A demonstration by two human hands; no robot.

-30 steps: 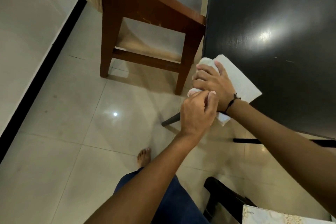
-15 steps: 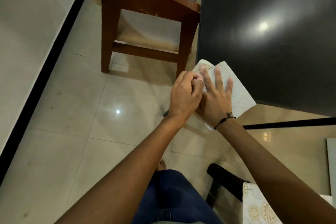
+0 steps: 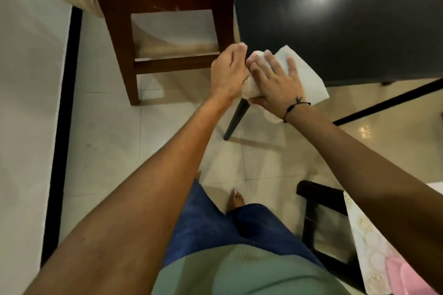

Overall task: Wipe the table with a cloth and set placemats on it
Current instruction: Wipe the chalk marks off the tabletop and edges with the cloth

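A white cloth (image 3: 308,74) lies over the near left corner of the dark glossy table (image 3: 335,19), partly hanging off the edge. My right hand (image 3: 275,84) lies on it with fingers spread flat and the thumb under the bunched end. My left hand (image 3: 227,72) is just to its left, fingers closed on that bunched end of the cloth. A patterned white-and-gold placemat (image 3: 366,246) shows at the lower right, partly hidden behind my right forearm.
A brown wooden chair (image 3: 153,7) stands left of the table, close to my left hand. A dark chair (image 3: 318,218) holds the placemat and something pink (image 3: 402,278). A black table leg (image 3: 236,117) slants down below the corner. Tiled floor lies below.
My right hand has gone from curled on the cloth to flat with fingers spread. My left hand shifted from in front of the right hand to its left side, still on the cloth's bunched end.
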